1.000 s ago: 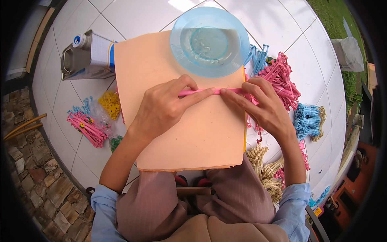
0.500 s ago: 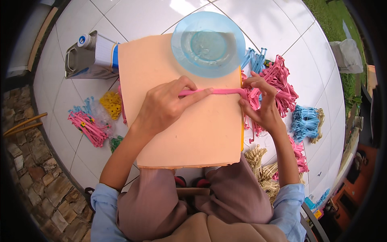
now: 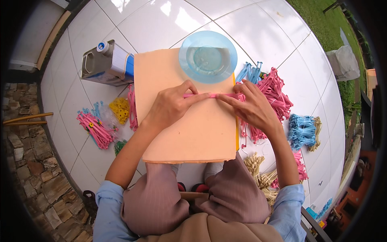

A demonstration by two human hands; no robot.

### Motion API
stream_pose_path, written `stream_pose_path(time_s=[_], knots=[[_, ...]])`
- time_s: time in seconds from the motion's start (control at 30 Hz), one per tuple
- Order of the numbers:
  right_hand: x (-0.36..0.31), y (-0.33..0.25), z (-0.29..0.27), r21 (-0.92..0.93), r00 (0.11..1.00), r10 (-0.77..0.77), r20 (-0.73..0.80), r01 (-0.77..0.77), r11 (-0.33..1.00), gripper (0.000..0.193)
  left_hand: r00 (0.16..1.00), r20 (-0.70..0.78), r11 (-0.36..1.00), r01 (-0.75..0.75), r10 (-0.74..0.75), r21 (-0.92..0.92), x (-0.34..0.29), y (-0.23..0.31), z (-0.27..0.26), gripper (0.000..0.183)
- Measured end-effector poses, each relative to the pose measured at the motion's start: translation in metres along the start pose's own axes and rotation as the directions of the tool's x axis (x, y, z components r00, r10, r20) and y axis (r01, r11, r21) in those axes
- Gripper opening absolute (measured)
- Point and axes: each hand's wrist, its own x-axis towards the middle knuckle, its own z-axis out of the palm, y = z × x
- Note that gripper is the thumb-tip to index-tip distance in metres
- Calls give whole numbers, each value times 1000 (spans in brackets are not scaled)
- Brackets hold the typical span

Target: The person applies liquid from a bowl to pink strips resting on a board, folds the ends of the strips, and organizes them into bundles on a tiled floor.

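The right grip (image 3: 256, 107) now sits farther inward along the pink strip (image 3: 213, 96), nearer the left grip (image 3: 172, 101), so both pinch it straight across the board (image 3: 185, 135), near the plate (image 3: 230, 66).

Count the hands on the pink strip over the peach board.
2: the left hand on the left part of the pink strip, the right hand on its right part. No other hands are visible.
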Motion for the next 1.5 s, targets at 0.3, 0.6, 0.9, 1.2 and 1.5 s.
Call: stream_pose_path(time_s=[0.3, 0.6, 0.9, 1.2, 1.5], knots=[[-3, 2, 11, 178, 996, 28, -83, -13, 984, 53, 1000, 0, 1000, -13, 13, -26, -8, -3, 1, 44], [-50, -12, -29, 480, 957, 282, -71, -215, 850, 62, 986, 90, 897, 167, -143, -409, -8, 38, -5, 25], [-55, -103, -203, 488, 952, 185, -242, -46, 872, 60, 990, 121, 667, 135, -68, -733, -9, 83, -98, 24], [108, -251, -192, 690, 801, 94, -591, 442, 573, 57, 972, -198, 788, -21, -128, -616, -99, 67, -242, 114], [223, -293, -15, 813, 843, 346, -411, 167, 558, 47, 868, -274, 640, 63, -413, -765, -184, -34, -134, 79]])
